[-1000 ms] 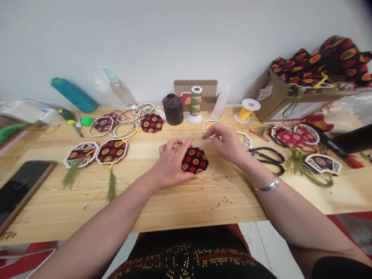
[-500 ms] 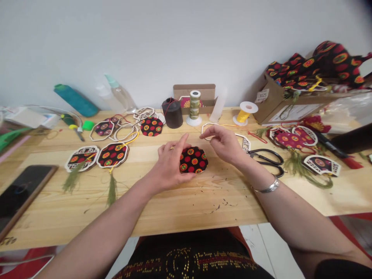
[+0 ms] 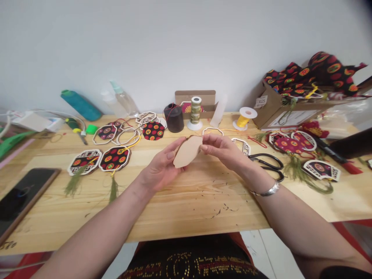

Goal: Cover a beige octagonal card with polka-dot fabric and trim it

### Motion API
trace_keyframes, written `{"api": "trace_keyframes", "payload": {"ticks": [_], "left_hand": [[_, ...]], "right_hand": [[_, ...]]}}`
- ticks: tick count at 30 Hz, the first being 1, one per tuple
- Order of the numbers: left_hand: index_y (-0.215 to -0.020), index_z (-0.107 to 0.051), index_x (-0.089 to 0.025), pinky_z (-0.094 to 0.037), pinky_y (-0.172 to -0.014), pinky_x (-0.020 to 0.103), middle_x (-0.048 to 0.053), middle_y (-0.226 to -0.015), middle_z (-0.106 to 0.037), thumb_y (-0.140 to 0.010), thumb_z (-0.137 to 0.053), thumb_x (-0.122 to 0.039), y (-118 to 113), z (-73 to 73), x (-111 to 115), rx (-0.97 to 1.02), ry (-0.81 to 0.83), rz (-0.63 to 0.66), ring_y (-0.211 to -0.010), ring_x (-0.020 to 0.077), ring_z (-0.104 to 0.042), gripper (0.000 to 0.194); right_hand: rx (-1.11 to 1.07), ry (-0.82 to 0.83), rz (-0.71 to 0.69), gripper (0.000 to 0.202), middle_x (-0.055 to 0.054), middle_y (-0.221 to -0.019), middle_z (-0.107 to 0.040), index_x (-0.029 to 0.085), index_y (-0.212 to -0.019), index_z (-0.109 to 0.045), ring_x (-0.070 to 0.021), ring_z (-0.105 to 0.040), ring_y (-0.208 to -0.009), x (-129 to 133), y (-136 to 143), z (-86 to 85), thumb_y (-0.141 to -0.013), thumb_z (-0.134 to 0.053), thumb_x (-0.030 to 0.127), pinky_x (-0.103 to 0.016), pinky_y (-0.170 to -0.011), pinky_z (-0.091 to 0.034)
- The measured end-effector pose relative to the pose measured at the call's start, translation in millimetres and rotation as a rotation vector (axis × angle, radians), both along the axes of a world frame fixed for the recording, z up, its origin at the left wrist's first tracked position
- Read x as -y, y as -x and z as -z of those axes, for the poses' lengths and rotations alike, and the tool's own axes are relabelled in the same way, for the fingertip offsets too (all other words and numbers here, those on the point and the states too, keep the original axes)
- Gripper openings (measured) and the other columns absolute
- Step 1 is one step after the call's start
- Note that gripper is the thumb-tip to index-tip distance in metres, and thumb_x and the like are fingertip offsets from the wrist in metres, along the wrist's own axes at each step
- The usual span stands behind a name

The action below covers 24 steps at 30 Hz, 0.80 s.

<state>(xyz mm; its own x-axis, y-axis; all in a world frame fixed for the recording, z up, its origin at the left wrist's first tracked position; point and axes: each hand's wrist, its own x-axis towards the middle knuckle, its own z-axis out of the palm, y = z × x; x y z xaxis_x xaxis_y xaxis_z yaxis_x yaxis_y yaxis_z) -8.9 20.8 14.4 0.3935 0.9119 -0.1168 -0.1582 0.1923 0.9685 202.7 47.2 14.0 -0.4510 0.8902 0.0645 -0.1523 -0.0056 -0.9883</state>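
A thin scalloped wooden plaque is tilted up above the table, its plain pale side facing me. My left hand is closed around its left and lower edge. At the upper right edge, the thumb and fingers of my right hand pinch the same plaque. Its other side is turned away. Just right of my right hand lie a white lattice frame and black-handled scissors. Behind my hands is a thin white frame outline with yellow cord.
Two tasselled ornaments and a phone lie left. Along the wall stand a black thread cone, a green thread spool and a yellow spool. A cardboard box of patterned fabric sits right, behind more ornaments.
The plaque has been lifted off the table and turned, so its patterned fabric side gives way to bare wood. My right hand has come in and taken hold of its edge.
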Motion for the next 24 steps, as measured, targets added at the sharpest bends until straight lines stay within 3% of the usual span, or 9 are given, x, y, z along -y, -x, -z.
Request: {"api": "trace_keyframes", "payload": {"ticks": [5,8,11,17,24], "left_hand": [[-0.123,-0.059,-0.029,-0.055,-0.075,0.039,0.008,-0.138,-0.057,-0.069,-0.071,-0.056,-2,4.1,4,0.123,0.074,0.028,-0.112,0.0296,-0.06,0.061],[-0.122,-0.062,-0.027,-0.053,-0.082,0.036,0.007,-0.14,-0.055,-0.064,-0.077,-0.052,-4,2.0,4,0.248,0.094,0.095,-0.12,0.0309,-0.055,0.065],[-0.121,-0.064,-0.024,-0.051,-0.086,0.036,0.008,-0.135,-0.06,-0.068,-0.075,-0.051,-3,-2.3,4,0.293,0.105,0.133,-0.12,0.0303,-0.056,0.06],[-0.109,-0.07,-0.02,-0.05,-0.085,0.036,0.008,-0.111,-0.072,-0.075,-0.074,-0.036,0,-3.4,3,0.039,0.06,0.024,-0.102,0.0243,-0.064,0.038],[-0.103,-0.07,-0.016,-0.052,-0.084,0.034,0.006,-0.099,-0.075,-0.069,-0.078,-0.029,-5,-4.2,8,-0.247,0.064,0.058,-0.093,0.0201,-0.068,0.037]], "right_hand": [[-0.026,0.01,-0.003,0.016,-0.001,-0.084,-0.069,0.018,-0.079,-0.068,-0.0123,-0.062,-0.079,1,0,0.8,-0.077,-0.074,0.033,-0.031,-0.085,-0.049],[-0.02,0.008,0.001,0.017,-0.002,-0.096,-0.069,0.018,-0.072,-0.067,-0.014,-0.062,-0.089,2,-2,-1.9,-0.076,-0.075,0.033,-0.032,-0.088,-0.046],[0.068,-0.017,-0.021,0.019,-0.005,-0.11,-0.067,0.018,-0.07,-0.066,-0.0168,-0.061,-0.099,2,-7,-7.3,-0.078,-0.073,0.033,-0.034,-0.09,-0.044],[0.38,-0.154,-0.176,0.018,-0.008,-0.111,-0.064,0.016,-0.07,-0.066,-0.0183,-0.06,-0.095,-1,-14,-9.6,-0.081,-0.067,0.03,-0.036,-0.084,-0.045],[0.493,-0.249,-0.222,0.018,-0.008,-0.103,-0.063,0.016,-0.069,-0.067,-0.0169,-0.061,-0.091,-2,-11,-3.0,-0.081,-0.066,0.029,-0.034,-0.081,-0.046]]}}
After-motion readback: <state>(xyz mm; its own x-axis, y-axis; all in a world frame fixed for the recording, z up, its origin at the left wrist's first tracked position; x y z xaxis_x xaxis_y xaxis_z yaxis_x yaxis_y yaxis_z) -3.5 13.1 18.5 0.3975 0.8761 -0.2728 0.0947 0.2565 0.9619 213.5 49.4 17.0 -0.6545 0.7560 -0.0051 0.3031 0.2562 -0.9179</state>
